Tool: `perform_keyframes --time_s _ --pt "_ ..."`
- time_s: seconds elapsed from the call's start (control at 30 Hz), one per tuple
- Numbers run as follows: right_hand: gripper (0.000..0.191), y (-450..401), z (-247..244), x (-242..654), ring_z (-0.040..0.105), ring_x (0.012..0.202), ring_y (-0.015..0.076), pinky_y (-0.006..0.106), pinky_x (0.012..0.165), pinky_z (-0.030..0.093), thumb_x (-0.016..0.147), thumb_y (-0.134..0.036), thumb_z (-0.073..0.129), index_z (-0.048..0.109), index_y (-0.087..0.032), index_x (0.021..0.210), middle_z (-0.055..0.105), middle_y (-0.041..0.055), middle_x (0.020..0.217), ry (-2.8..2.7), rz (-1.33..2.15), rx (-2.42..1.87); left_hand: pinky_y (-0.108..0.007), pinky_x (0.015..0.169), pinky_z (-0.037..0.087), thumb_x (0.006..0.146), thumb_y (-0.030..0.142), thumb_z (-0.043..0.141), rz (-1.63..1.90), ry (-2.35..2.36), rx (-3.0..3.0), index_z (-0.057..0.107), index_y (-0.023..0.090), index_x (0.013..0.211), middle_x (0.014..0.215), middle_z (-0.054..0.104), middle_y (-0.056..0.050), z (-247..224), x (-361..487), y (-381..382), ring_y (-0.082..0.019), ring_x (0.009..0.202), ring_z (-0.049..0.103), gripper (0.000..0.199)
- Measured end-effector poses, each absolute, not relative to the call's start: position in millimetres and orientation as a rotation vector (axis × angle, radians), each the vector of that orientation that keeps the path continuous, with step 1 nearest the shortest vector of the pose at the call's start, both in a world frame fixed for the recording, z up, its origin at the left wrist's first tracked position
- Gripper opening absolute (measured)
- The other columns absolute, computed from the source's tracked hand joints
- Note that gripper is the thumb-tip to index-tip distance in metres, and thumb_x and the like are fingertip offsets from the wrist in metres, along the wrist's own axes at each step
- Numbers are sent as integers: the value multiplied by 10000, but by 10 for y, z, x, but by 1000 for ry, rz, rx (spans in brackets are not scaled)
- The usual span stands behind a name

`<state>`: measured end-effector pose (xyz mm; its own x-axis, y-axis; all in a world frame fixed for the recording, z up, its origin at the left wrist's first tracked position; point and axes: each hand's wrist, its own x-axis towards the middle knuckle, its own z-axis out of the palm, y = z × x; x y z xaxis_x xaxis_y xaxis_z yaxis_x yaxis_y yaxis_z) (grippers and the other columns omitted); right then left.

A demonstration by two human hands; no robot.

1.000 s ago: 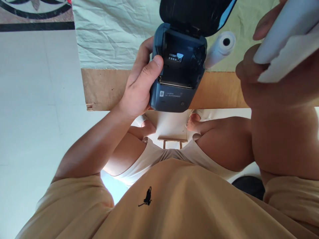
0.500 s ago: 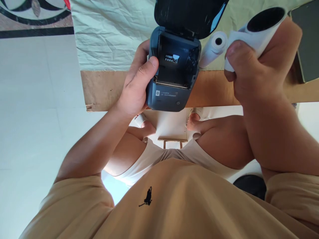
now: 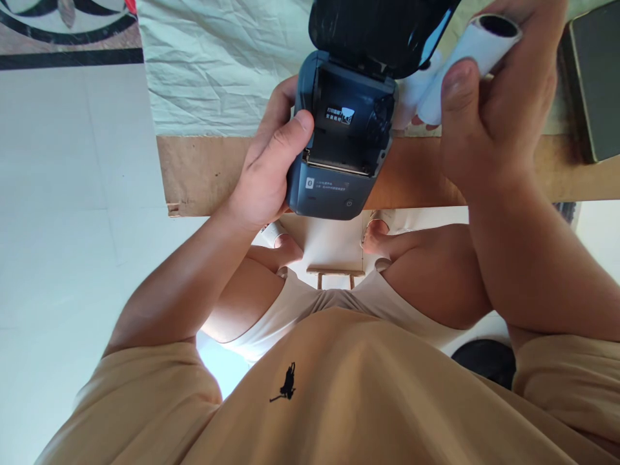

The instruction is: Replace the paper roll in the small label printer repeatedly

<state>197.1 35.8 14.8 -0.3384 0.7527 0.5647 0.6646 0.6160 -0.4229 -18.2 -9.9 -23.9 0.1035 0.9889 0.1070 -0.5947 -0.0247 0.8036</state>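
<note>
A dark blue label printer has its black lid swung up, and its inner bay shows a small white label and no roll. My left hand grips the printer's left side, thumb on the rim. To the right, my right hand is closed around a white paper roll, which tilts with its dark hollow core facing up and right. Behind it a second white roll lies on the cloth, partly hidden by the lid and the held roll.
Pale green cloth covers the table above its bare wooden edge. A dark flat device lies at the far right. My legs and a small wooden stool are below the edge.
My right hand has turned and shifted a little left with its roll, now covering part of the second roll. The printer in my left hand has moved slightly right.
</note>
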Motion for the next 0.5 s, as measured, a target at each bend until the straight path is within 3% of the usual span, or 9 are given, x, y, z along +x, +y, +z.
perform_keyframes --time_s 0.07,0.23,0.5 --pt "361 361 160 1982 434 698 100 305 708 368 942 -405 398 516 -129 1142 551 82 956 -2107 117 -1119 -308 800 562 871 423 575 1401 623 843 680 254 963 994 694 8 -237 -177 -100 -178 944 689 220" --pt "393 358 177 1990 313 618 73 290 642 318 945 -422 386 538 -113 1135 455 43 834 -2071 143 -1125 -290 817 562 855 440 606 1382 609 872 678 259 971 998 698 16 -238 -188 -104 -160 934 667 227" --pt "450 363 188 2016 595 944 180 342 831 472 951 -394 344 502 -81 1234 564 151 1143 -2120 116 -1146 -312 793 567 844 497 598 1357 618 913 666 277 993 1010 707 38 -276 -211 -72 -166 938 666 275"
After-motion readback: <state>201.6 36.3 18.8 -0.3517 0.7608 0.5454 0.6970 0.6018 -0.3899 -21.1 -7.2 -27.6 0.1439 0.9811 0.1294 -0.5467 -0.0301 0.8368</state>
